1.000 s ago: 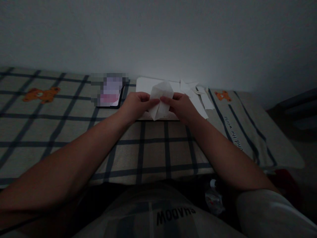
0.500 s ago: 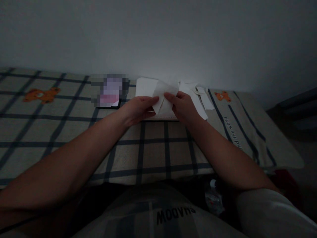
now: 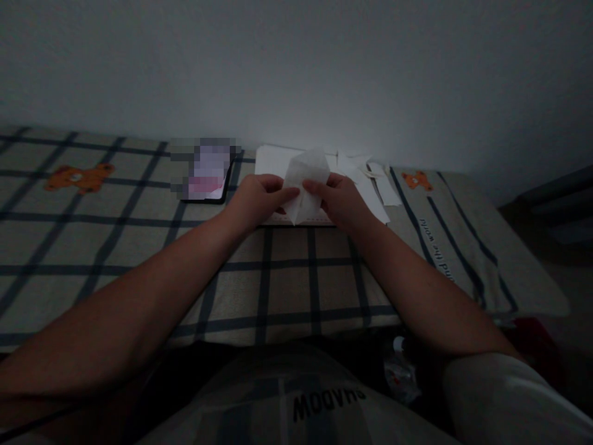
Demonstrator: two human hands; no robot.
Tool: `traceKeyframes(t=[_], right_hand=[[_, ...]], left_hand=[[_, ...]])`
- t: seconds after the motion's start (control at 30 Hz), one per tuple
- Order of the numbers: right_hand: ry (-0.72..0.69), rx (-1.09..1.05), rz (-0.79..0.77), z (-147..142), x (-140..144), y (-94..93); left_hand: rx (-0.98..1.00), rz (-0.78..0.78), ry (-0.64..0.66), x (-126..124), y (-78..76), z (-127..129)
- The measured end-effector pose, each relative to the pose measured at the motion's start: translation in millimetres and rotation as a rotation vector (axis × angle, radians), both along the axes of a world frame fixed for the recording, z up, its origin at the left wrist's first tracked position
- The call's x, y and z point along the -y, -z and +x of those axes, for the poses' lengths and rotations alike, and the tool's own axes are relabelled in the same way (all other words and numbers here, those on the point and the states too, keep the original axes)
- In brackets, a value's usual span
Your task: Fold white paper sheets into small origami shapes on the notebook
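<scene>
A folded piece of white paper (image 3: 307,168) is held up between my two hands, its lower corner pointing down toward me. My left hand (image 3: 264,196) pinches its left side, thumb on the near face. From the right, my right hand (image 3: 340,194) grips the other side, its thumb pressed near the middle fold. Most fingers of both hands are hidden behind the paper. Beneath it lies a white notebook or stack of sheets (image 3: 273,158), partly covered by my hands.
A phone (image 3: 210,170) with a blurred screen rests to the left. Loose paper strips (image 3: 386,188) lie at the right. Everything sits on a checked cloth (image 3: 287,284) against a pale wall (image 3: 296,68). Below the cloth's front edge is a clear plastic bottle (image 3: 401,371).
The folded paper has tilted and turned slightly, its lower corner now lower. My left hand has shifted its hold, with its thumb stretched further across the paper.
</scene>
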State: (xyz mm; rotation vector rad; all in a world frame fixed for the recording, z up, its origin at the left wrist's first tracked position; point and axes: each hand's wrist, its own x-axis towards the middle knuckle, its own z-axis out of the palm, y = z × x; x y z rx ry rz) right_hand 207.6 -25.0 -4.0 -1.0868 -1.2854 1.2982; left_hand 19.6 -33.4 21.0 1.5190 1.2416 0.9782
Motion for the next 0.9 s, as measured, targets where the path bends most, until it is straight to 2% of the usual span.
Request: traceKeyframes(t=[0.13, 0.27, 0.37, 0.43, 0.67, 0.9], right_hand=[[-0.079, 0.071, 0.024, 1.8, 2.4, 0.7], [-0.126, 0.086, 0.007, -0.9, 4.9, -0.1], [-0.084, 0.091, -0.015, -4.0, 5.4, 0.0], [-0.037, 0.089, -0.011, -5.4, 5.0, 0.9], [-0.080, 0.033, -0.007, -3.0, 2.6, 5.1], [-0.090, -0.062, -0.034, -3.5, 0.9, 6.2]], left_hand=[[0.050, 0.093, -0.038, -3.3, 5.6, -0.1], [-0.064, 0.241, -0.096, -1.7, 7.9, -0.3], [-0.195, 0.385, -0.130, 0.3, 6.0, 0.2], [-0.242, 0.429, -0.137, -0.3, 5.4, 0.3], [-0.119, 0.338, -0.047, -6.6, 14.1, -1.6], [-0.155, 0.344, -0.080, -1.3, 14.2, -0.6]])
